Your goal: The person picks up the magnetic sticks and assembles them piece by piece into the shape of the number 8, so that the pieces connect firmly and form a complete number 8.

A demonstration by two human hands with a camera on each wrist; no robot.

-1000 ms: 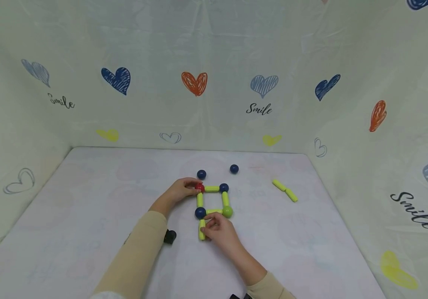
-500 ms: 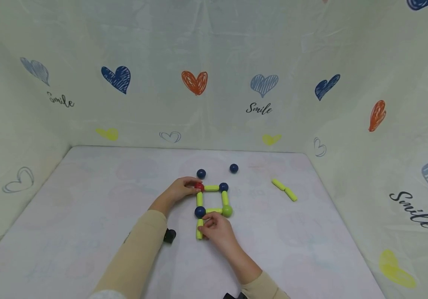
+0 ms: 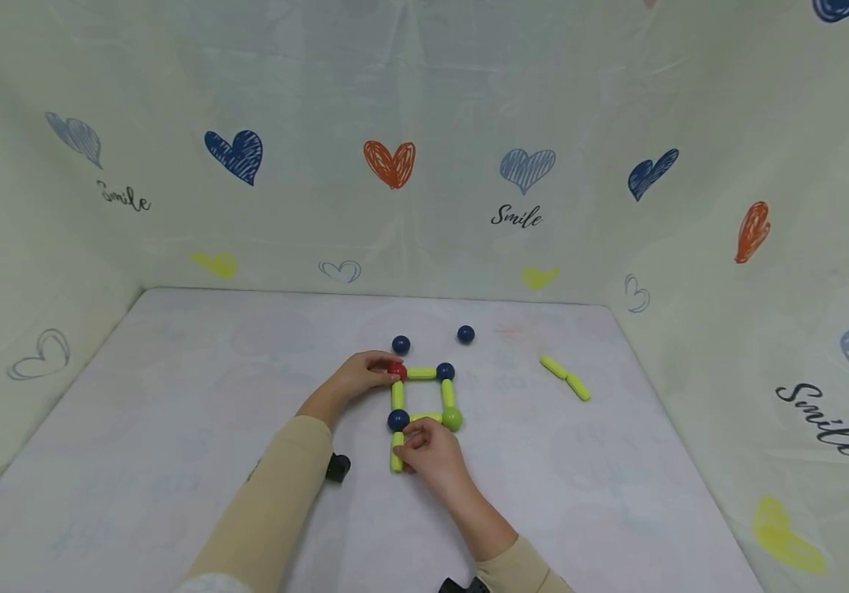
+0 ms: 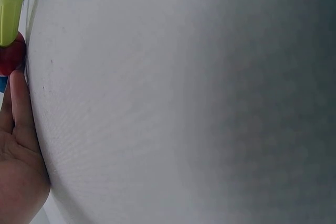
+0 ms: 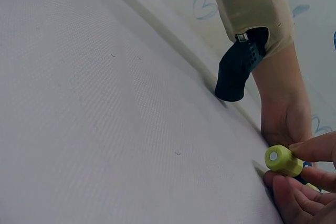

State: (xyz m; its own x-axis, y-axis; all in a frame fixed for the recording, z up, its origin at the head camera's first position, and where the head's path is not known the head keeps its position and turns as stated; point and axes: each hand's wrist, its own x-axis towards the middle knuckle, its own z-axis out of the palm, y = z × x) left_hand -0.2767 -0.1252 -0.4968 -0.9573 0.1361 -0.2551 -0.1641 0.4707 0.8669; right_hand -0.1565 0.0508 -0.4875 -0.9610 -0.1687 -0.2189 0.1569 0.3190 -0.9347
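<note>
A square of yellow-green magnetic rods lies on the table, with balls at its corners: a red ball [image 3: 398,371], a green ball [image 3: 452,419], a far blue ball [image 3: 445,371] and a near blue ball [image 3: 398,420]. My left hand [image 3: 356,375] pinches the red ball between thumb and fingers. With my right hand [image 3: 435,457] I grip another yellow-green magnetic rod [image 3: 397,453], its far end right at the near blue ball. The rod's metal-tipped near end [image 5: 274,156] faces the right wrist camera. My right fingers partly hide the square's near side.
Two loose blue balls lie behind the square, one on the left [image 3: 401,345] and one on the right [image 3: 465,334]. Two more rods [image 3: 566,378] lie end to end on the right. A black wrist camera [image 3: 338,468] sticks out beside my left sleeve.
My right hand has shifted the rod slightly left, and it now lines up below the near blue ball. The left hand stays at the red ball.
</note>
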